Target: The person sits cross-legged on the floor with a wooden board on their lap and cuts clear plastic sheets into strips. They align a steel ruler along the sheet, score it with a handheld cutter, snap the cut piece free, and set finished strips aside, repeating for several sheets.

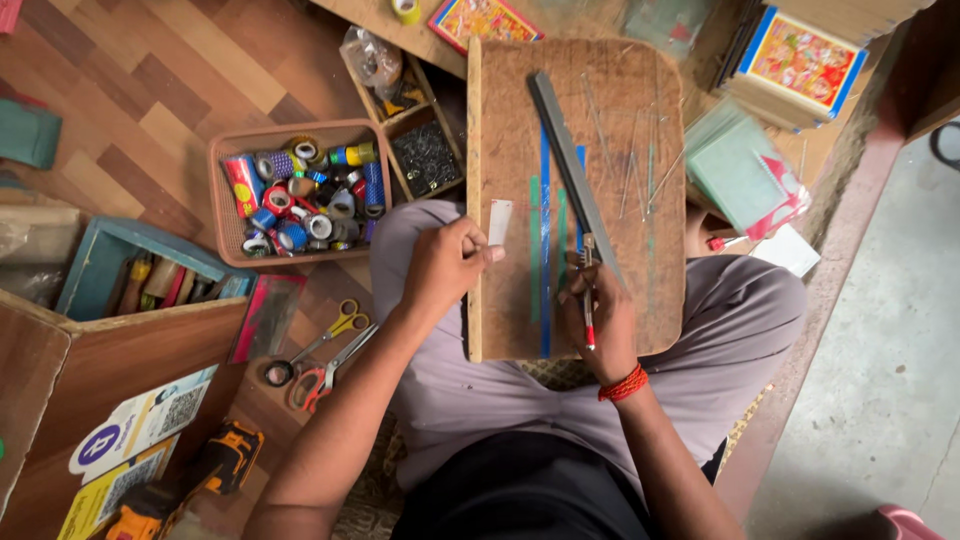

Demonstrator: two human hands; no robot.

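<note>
My right hand grips a red-handled knife, apparently against the metal ruler running away along the tape strips; my left hand clamps the board edge

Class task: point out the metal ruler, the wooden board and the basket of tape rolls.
metal ruler (572,165), head view, middle of its blade.
wooden board (505,120), head view, bare left part.
basket of tape rolls (222,215), head view, left rim.
</note>
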